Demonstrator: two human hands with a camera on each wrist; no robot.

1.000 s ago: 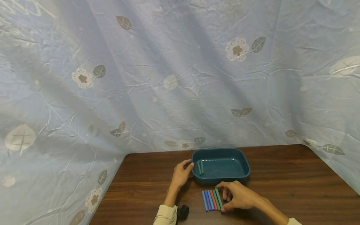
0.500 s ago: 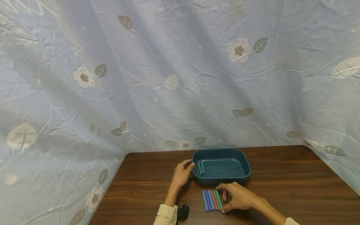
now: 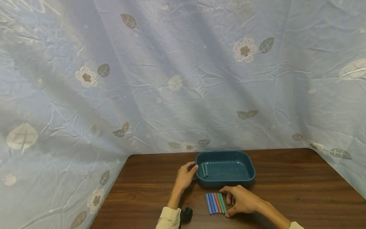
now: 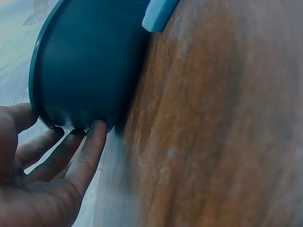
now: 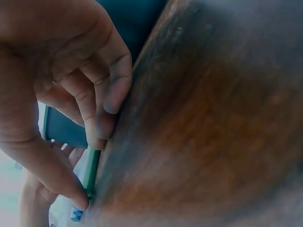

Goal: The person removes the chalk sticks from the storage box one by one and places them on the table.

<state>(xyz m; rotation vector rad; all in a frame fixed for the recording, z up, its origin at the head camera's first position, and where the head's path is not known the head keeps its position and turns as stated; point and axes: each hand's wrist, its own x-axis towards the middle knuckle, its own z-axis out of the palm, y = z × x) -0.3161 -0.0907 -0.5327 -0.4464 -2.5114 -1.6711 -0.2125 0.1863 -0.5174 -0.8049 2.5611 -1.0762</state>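
My left hand [image 3: 184, 177] holds the left end of a dark teal plastic basin [image 3: 250, 168], its thumb at the rim and several fingertips against the outer wall, as the left wrist view [image 4: 87, 71] shows. Two green sticks [image 3: 204, 170] lie inside at the basin's left. In front of it, slim coloured sticks form a tight row: several blue or violet [image 3: 211, 204], one red [image 3: 218, 203], two green. My right hand [image 3: 243, 199] pinches the outermost green stick [image 5: 91, 170] by its two ends, thumb at the near one. The stick appears to rest on the table.
The dark wood-grain table [image 3: 288, 181] extends to both sides of the basin. A small black object [image 3: 187, 215] sits beside the left wrist. Behind and to the left hangs a pale blue sheet [image 3: 171, 63] printed with leaves and flowers.
The head view has shifted slightly. Both hands, the basin and the row of sticks stay practically where they were.
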